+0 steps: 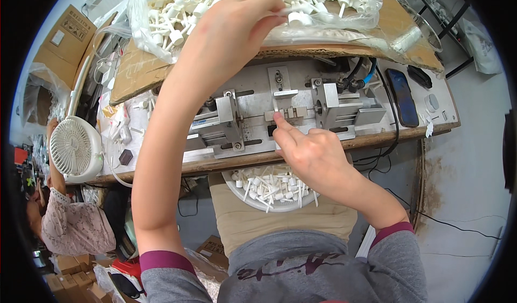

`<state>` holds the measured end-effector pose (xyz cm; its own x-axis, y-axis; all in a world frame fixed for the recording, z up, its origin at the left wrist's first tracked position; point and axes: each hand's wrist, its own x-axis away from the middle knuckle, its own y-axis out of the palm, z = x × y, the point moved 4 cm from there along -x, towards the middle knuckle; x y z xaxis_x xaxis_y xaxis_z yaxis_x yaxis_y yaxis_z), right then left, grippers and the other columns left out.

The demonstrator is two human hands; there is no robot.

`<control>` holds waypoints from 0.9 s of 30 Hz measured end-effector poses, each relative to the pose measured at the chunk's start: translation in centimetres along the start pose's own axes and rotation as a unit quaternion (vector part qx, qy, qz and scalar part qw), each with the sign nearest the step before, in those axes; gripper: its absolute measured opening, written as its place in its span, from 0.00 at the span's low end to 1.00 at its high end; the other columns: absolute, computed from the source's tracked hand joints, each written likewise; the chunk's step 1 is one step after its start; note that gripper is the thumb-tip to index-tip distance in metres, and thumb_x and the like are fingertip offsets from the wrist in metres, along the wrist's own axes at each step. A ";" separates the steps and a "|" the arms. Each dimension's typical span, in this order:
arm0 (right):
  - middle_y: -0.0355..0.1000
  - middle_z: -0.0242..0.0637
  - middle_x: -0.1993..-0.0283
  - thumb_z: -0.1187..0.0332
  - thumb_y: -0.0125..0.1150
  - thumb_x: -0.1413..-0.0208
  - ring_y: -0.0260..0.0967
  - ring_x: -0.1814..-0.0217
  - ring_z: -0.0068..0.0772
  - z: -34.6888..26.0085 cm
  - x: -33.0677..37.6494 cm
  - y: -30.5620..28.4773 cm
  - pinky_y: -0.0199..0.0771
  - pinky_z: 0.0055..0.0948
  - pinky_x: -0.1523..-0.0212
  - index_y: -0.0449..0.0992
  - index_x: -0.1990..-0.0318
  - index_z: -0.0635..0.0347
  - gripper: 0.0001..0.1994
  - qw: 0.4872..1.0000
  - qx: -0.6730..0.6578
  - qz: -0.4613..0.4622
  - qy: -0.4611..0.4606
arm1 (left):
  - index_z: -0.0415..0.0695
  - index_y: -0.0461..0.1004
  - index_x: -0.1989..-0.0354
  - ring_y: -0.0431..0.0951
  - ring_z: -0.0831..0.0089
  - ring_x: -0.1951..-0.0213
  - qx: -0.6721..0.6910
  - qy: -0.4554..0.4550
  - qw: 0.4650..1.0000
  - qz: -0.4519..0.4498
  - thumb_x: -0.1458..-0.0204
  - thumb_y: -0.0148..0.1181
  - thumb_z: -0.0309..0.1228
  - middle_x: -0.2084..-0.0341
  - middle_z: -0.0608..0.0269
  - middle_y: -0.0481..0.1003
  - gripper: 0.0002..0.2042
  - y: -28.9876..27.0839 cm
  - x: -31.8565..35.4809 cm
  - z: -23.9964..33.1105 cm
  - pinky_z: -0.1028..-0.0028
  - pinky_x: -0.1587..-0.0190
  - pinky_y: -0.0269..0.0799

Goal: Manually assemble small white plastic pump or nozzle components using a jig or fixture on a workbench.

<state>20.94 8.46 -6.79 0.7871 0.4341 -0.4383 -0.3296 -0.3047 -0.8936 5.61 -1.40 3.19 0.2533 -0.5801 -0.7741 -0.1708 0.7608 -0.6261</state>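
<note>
My left hand (237,25) reaches over the heap of white plastic parts, thumb and fingertips pinched together. Between them is the thin end of a white stemmed part (299,18) with a cap-like head. Below, my right hand (312,149) is at the middle of a metal clamping fixture (231,121), its index finger stretched forward and the other fingers curled. The index fingertip meets a slim white plastic part (276,103) at a small slotted metal block (296,113). How much of that part lies under the finger is hidden.
The heap lies in a clear plastic bag (141,23) on cardboard (134,74). A bowl (237,187) of similar parts rests on my lap. A white fan (75,147) stands left; a phone (402,98) and black cables (396,128) are right. Another person's patterned sleeve (75,225) shows left.
</note>
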 end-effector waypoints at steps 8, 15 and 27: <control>0.79 0.35 0.66 0.64 0.67 0.45 0.75 0.72 0.35 5.0 -4.0 -6.8 0.75 0.32 0.69 0.79 0.63 0.58 0.08 0.963 -0.164 0.186 0.106 | 0.39 0.80 0.62 0.79 0.81 0.64 0.133 -0.300 0.944 0.039 0.47 0.69 0.24 0.60 0.63 0.76 0.07 -4.9 5.6 5.7 0.85 0.75 0.71; 0.80 0.42 0.62 0.38 0.64 0.48 0.78 0.54 0.41 13.6 -10.7 -7.7 0.77 0.38 0.57 0.79 0.56 0.59 0.30 0.963 0.109 0.170 0.178 | 0.39 0.82 0.60 0.81 0.72 0.58 0.199 -0.327 0.923 -0.038 0.59 0.76 0.22 0.48 0.56 0.74 0.16 -3.0 9.6 9.9 0.76 0.62 0.85; 0.74 0.42 0.57 0.67 0.62 0.51 0.78 0.56 0.47 10.5 -12.1 -4.3 0.79 0.42 0.53 0.81 0.57 0.58 0.14 0.972 -0.026 0.151 0.176 | 0.43 0.82 0.59 0.79 0.67 0.77 -0.074 -0.177 0.969 -0.154 0.55 0.72 0.30 0.48 0.59 0.80 0.14 2.9 13.0 10.8 0.73 0.72 0.73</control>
<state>7.30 13.44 1.33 0.7911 0.0045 -0.6116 -0.5538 -0.4191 -0.7195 18.70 -3.61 -7.71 0.6199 -0.6167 -0.4851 -0.1643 0.5025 -0.8488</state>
